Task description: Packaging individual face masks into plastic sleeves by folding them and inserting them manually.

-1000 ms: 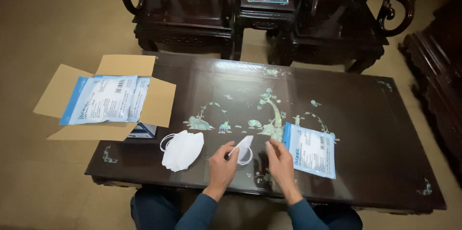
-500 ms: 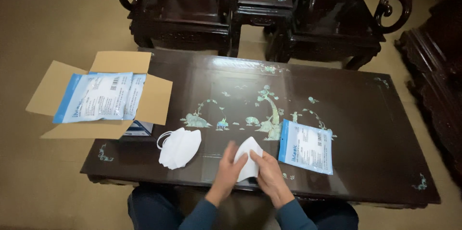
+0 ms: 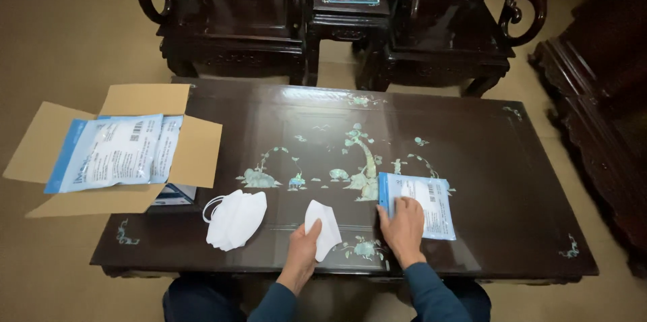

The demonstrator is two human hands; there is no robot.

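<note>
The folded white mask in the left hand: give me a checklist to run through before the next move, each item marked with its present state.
1. Left hand has the folded white mask between its fingers: ok.
2. Right hand rests on the blue-edged pouch, pinning it flat on the table: ok.
3. Pouch mouth open to take a mask: cannot tell.
4. Mask clear of the pile of white masks to its left: ok, apart.
5. Ear loops tucked in on the held mask: cannot tell.
6. Open cardboard box with pouches stays off the working spot: ok.
</note>
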